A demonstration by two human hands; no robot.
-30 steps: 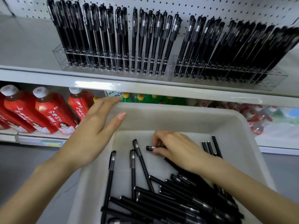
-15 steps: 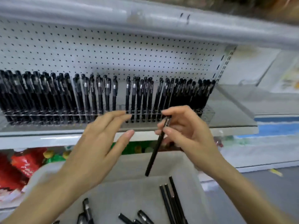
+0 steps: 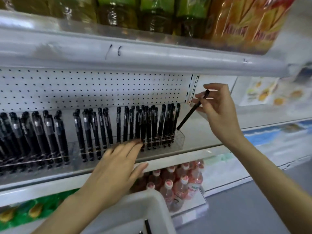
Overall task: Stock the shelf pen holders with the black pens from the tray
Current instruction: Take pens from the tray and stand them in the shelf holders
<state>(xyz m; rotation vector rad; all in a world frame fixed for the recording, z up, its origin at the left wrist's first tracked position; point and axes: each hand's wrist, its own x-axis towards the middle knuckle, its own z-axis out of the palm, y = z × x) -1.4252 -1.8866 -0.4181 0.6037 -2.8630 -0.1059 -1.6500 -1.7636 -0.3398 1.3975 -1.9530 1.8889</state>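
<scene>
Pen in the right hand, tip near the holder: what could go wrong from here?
The pen is tilted with its tip at the right end of the clear holder; it may miss a slot and drop onto the shelf.
The right hand has its grip near the pen's upper end, so it could pivot or slip.
The standing pens lean close by; the tip may knock them.

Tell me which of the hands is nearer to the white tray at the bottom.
Left. The left hand is at the shelf edge, just above the tray. The right hand is higher and further right, holding a black pen over the shelf.
</scene>
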